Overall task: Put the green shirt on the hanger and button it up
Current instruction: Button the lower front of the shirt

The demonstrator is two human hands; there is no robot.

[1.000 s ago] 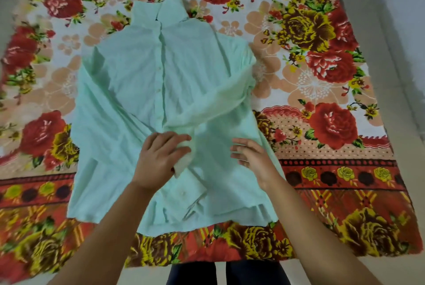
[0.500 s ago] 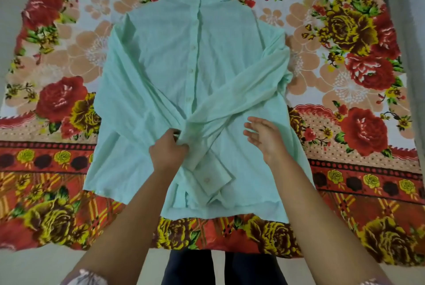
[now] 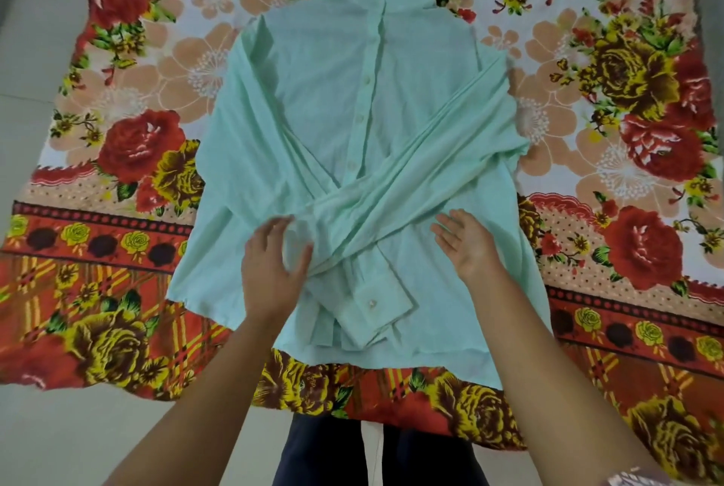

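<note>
Head view, what's laid out?
— Biggest, the floral blanket (image 3: pixel 627 113). My green shirt (image 3: pixel 313 85) lies mid-frame, front up, sleeves (image 3: pixel 431 156) crossed low.
— Your hands?
— My left hand (image 3: pixel 270 270) just released the sleeve, fingers spread. My right hand (image 3: pixel 470 246) lies flat, empty. No hanger visible, so I'd fetch that next.

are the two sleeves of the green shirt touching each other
Touching. The head view shows the cuffed sleeve and the other sleeve crossed on the front of the green shirt, one lying flat on the other.
</note>
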